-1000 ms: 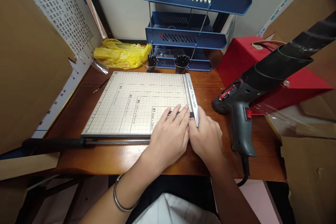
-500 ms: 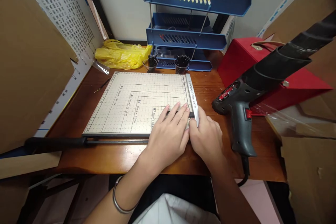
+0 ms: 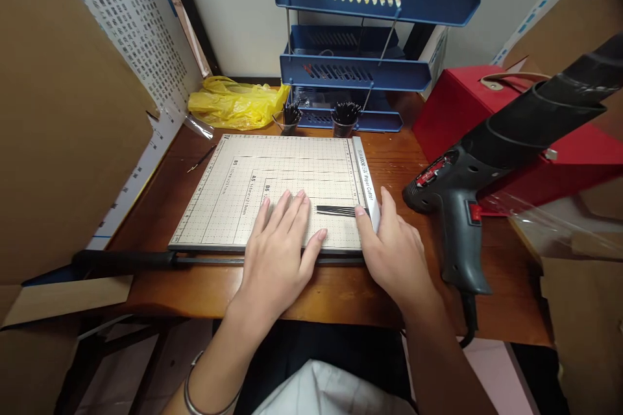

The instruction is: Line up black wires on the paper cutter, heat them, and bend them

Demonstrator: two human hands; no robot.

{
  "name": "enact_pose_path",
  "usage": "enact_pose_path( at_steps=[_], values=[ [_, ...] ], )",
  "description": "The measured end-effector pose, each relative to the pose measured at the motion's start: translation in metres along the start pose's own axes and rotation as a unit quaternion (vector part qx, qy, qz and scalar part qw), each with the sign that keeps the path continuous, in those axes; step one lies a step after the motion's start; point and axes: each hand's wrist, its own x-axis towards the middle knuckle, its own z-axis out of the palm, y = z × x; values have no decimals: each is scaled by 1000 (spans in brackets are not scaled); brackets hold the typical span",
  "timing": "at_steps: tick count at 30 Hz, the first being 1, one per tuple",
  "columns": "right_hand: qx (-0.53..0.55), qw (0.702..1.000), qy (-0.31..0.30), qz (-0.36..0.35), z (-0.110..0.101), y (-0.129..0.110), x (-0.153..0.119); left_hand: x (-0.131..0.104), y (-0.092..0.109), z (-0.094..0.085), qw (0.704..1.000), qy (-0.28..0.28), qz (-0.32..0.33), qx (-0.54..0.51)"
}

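Observation:
A paper cutter [image 3: 219, 207] with a printed grid board lies in front of me. My left hand [image 3: 277, 253] rests flat on its lower middle, fingers spread and holding nothing. Close to the fingertips of that hand, a small bundle of thin black sticks [image 3: 335, 211] lies across the board, pointing at the white edge strip [image 3: 366, 175]. My right hand [image 3: 396, 249] is at the board's right edge. Its thumb tip touches the right end of the bundle, and its index finger stretches outside the strip, apart from the thumb. The other right fingers are partly hidden.
Two cups of black sticks [image 3: 345, 118] [image 3: 291, 118] stand behind the cutter, before a blue tray rack [image 3: 355, 71]. A yellow plastic bag [image 3: 236, 104] lies back left. To the right are a heat gun [image 3: 457, 207] and a red box [image 3: 452, 100]. The cutter's black handle [image 3: 124, 260] juts left.
My left hand has slid left off the black sticks, uncovering them. The right hand's thumb and index finger have spread apart at the board's edge. The view has shifted slightly.

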Motion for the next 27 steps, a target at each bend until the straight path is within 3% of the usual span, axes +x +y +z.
enact_pose_path(
  at_steps=[4,8,13,27],
  values=[
    [-21,1000,-3,2,1,-6,4,4,0,0,1000,-12,12,0],
    [33,995,46,-87,9,-3,7,20,-5,-5,1000,-8,-2,-26],
    [76,984,27,-156,14,2,6,37,-8,-5,992,-29,-33,-122],
    [75,986,60,-137,19,1,9,43,-5,0,984,-33,-50,-167]
  ],
)
